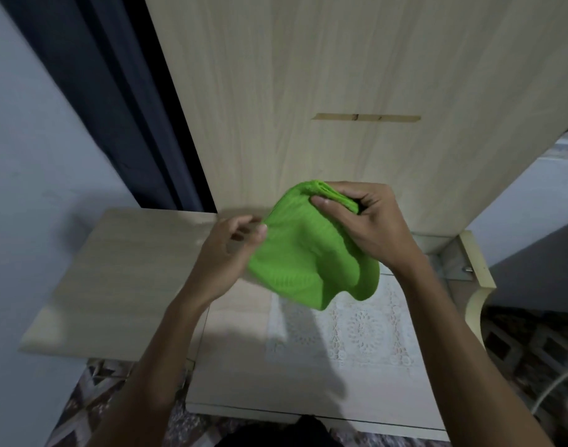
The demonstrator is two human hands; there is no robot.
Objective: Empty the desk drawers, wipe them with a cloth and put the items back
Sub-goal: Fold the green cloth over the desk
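right hand [369, 221] grips the bunched green cloth [311, 253] while left hand [231, 243] fingers pinch its edge, above the tabletop [231, 350].

left hand [234, 241]: fingers curled, pinching | right hand [364, 217]: gripping, raised

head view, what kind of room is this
Probably a bedroom at home: a tall wooden wardrobe, a low side table beside a dark curtain, and patterned carpet. Both hands hold a green cloth.
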